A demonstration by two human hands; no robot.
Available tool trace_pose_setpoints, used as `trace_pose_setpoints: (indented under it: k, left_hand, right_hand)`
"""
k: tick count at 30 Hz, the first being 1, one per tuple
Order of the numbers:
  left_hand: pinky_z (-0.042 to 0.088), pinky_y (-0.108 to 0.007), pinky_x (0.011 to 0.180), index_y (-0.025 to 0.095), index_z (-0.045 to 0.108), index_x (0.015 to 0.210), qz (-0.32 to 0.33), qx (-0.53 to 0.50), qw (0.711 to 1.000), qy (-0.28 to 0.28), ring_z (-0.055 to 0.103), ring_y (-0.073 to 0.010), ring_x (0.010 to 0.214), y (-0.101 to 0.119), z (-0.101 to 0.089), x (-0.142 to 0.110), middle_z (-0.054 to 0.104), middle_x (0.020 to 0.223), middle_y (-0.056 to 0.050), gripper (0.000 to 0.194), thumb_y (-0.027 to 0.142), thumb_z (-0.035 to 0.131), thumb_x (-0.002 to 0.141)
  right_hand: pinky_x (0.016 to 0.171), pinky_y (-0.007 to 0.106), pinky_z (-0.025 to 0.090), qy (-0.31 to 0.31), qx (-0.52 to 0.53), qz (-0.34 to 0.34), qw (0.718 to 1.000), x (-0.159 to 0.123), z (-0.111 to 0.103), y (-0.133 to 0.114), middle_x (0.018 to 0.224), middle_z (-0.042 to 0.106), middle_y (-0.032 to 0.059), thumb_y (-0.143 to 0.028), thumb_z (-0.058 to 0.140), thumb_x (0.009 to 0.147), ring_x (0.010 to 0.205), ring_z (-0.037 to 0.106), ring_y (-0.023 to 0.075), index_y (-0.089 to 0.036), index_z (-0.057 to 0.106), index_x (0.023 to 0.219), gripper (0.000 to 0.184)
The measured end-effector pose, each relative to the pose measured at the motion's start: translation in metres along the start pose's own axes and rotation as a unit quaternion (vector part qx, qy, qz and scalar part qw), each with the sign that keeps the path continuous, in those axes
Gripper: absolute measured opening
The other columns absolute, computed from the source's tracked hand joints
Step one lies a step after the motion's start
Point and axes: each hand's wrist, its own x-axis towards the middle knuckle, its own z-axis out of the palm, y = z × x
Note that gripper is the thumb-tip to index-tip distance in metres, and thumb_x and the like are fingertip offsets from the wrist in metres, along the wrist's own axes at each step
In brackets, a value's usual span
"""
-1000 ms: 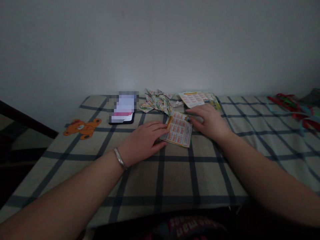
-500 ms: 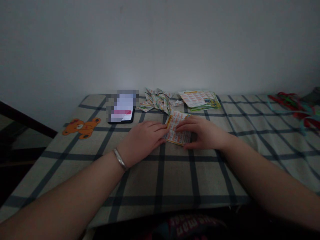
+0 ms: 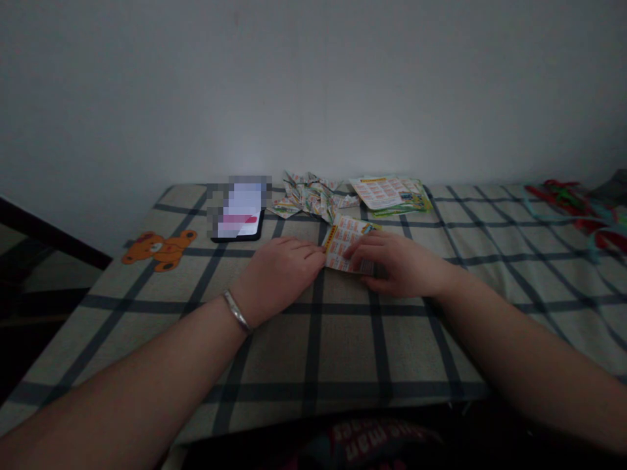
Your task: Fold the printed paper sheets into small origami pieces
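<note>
Though bent, right fingers [image 3: 365, 249] on paper [image 3: 342, 237]

Head view, facing forward, down over tabletop [image 3: 274, 352].

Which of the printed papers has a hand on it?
The single sheet nearest the person, under the right hand's fingers; the crumpled pile and flat stack lie farther back.

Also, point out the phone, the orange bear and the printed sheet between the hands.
phone [image 3: 245, 202]: head view, on the screen
orange bear [image 3: 168, 250]: head view, on its body
printed sheet [image 3: 345, 236]: head view, on its upper half
</note>
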Motion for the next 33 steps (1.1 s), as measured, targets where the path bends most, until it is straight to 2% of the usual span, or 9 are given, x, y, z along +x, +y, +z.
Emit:
trace_pose_setpoints:
  k: [6, 10, 14, 18, 24, 27, 33]
  left_hand:
    - [0.054, -0.043, 0.083, 0.013, 0.066, 0.099, 0.001, 0.009, 1.000, 0.006, 0.067, -0.0257, 0.092, -0.002, 0.000, 0.000, 0.072, 0.097, -0.009, 0.016, 0.021, 0.055, 0.091]
    - [0.052, -0.041, 0.090, 0.014, 0.067, 0.093, 0.047, -0.021, 0.998, 0.032, 0.066, -0.0234, 0.096, -0.001, 0.000, 0.000, 0.071, 0.100, -0.008, 0.013, 0.019, 0.055, 0.090]
    - [0.052, -0.039, 0.091, 0.014, 0.067, 0.097, 0.046, -0.052, 0.996, 0.050, 0.065, -0.0225, 0.098, 0.000, -0.001, -0.001, 0.071, 0.101, -0.008, 0.017, 0.019, 0.054, 0.089]
    - [0.053, -0.039, 0.087, 0.014, 0.068, 0.096, 0.036, -0.066, 0.996, 0.036, 0.066, -0.0222, 0.094, 0.003, -0.004, -0.002, 0.072, 0.096, -0.008, 0.018, 0.019, 0.053, 0.088]
    - [0.052, -0.037, 0.084, 0.016, 0.066, 0.088, 0.027, -0.129, 0.991, -0.014, 0.065, -0.0202, 0.087, 0.010, -0.013, -0.003, 0.070, 0.088, -0.006, 0.017, 0.019, 0.050, 0.086]
    - [0.051, -0.038, 0.085, 0.017, 0.064, 0.091, -0.002, -0.137, 0.990, -0.024, 0.064, -0.0216, 0.092, 0.008, -0.012, -0.003, 0.069, 0.094, -0.007, 0.017, 0.024, 0.048, 0.089]
    - [0.042, -0.042, 0.107, 0.015, 0.060, 0.120, -0.082, -0.135, 0.987, -0.007, 0.055, -0.0234, 0.121, -0.007, 0.004, -0.004, 0.062, 0.128, -0.009, 0.034, 0.024, 0.054, 0.088]
  right_hand:
    - [0.089, 0.036, 0.047, 0.013, 0.026, -0.015, 0.999, 0.002, 0.004, 0.003, 0.104, 0.068, 0.0061, -0.015, 0.059, 0.083, 0.100, 0.060, 0.0197, -0.020, 0.064, 0.095, 0.014]
    - [0.088, 0.034, 0.048, 0.016, 0.049, -0.020, 0.998, 0.000, 0.004, 0.001, 0.103, 0.069, 0.0060, -0.014, 0.060, 0.083, 0.097, 0.061, 0.0183, -0.019, 0.065, 0.092, 0.012]
    - [0.087, 0.035, 0.047, 0.007, 0.056, -0.013, 0.998, 0.001, 0.003, 0.000, 0.098, 0.069, 0.0059, -0.021, 0.063, 0.084, 0.095, 0.062, 0.0188, -0.019, 0.066, 0.091, 0.008]
    - [0.085, 0.035, 0.047, 0.004, 0.068, -0.019, 0.997, 0.002, 0.005, 0.000, 0.095, 0.069, 0.0064, -0.028, 0.061, 0.088, 0.093, 0.062, 0.0186, -0.018, 0.067, 0.091, 0.012]
    - [0.079, 0.032, 0.047, 0.004, 0.094, -0.036, 0.995, 0.001, 0.005, -0.004, 0.087, 0.069, 0.0042, -0.021, 0.059, 0.087, 0.086, 0.062, 0.0161, -0.019, 0.068, 0.089, 0.009]
    - [0.080, 0.032, 0.048, -0.001, 0.117, -0.048, 0.992, 0.001, 0.004, -0.007, 0.085, 0.071, 0.0032, -0.020, 0.061, 0.086, 0.085, 0.063, 0.0155, -0.020, 0.069, 0.089, 0.009]
    - [0.077, 0.030, 0.050, -0.014, 0.167, -0.045, 0.985, 0.000, 0.003, -0.011, 0.086, 0.073, 0.0037, -0.022, 0.060, 0.088, 0.082, 0.064, 0.0141, -0.019, 0.071, 0.090, 0.012]
